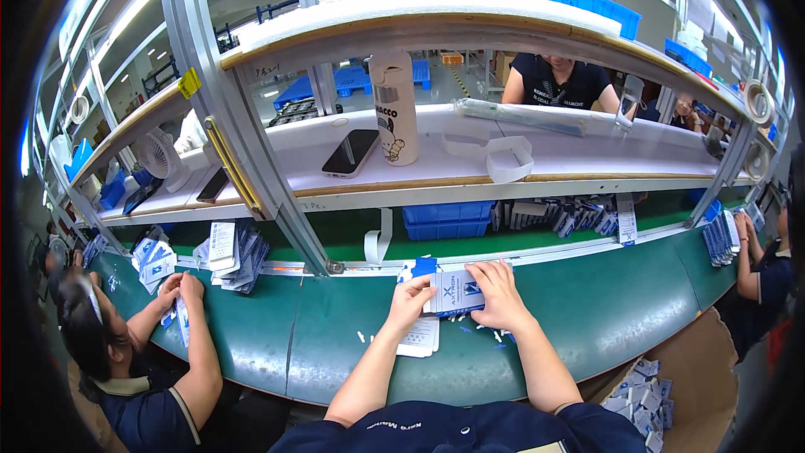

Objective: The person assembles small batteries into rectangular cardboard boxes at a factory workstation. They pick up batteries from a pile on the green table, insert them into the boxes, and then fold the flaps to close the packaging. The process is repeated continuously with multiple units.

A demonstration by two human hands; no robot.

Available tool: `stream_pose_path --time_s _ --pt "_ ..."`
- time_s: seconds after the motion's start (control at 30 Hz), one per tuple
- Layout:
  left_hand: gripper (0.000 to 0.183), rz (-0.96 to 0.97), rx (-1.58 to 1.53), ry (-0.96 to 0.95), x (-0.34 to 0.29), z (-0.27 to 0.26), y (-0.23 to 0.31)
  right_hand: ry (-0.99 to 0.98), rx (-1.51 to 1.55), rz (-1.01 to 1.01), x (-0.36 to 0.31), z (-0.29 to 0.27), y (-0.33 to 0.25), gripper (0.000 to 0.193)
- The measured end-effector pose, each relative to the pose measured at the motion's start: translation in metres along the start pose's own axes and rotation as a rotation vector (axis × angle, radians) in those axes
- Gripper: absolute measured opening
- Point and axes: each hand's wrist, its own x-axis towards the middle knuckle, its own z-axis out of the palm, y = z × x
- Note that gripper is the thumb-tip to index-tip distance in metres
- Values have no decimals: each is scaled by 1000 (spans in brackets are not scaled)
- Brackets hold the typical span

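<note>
A white and blue printed carton (451,292) is held between my two hands above the green table. My left hand (408,302) pinches its left edge, thumb over the face. On the carton's right side lies my right hand (501,295), its fingers curved over the top corner and edge. Beneath the carton are more blue and white cartons, partly hidden. Flat white printed pieces (419,340) lie just below my left hand. Small white scraps (501,336) are scattered around the carton.
Piled cartons (239,256) stand left on the green table (335,344), near a co-worker's hands. A blue bin (447,221) sits under the shelf, which bears a tumbler (394,109) and phone (350,153). A cardboard box (704,369) of cartons is lower right.
</note>
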Motion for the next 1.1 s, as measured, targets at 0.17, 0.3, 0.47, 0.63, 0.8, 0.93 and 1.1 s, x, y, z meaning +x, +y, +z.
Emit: stream_pose_path --time_s 0.17,0.3,0.47,0.63,0.8,0.93,1.1 --pt "36 33 85 0 1 0 -7 25 -29 6 0 -2 4 78" --pt "38 60 43 73 -4 13 9 63 -64 26 0 -2 2 77" --pt "35 -23 66 78 -2 5 7 90 -107 29 -1 3 7 78" --pt "32 -50 41 31 4 -1 -8 96 -115 35 -1 12 6 79" --pt "29 -37 94 18 3 -2 -10 92 -141 58 -1 9 6 81" --pt "28 -62 100 8 3 0 -7 72 -130 69 -1 8 4 80" --pt "28 -77 148 9 4 1 -7 81 -133 56 -1 7 5 81"
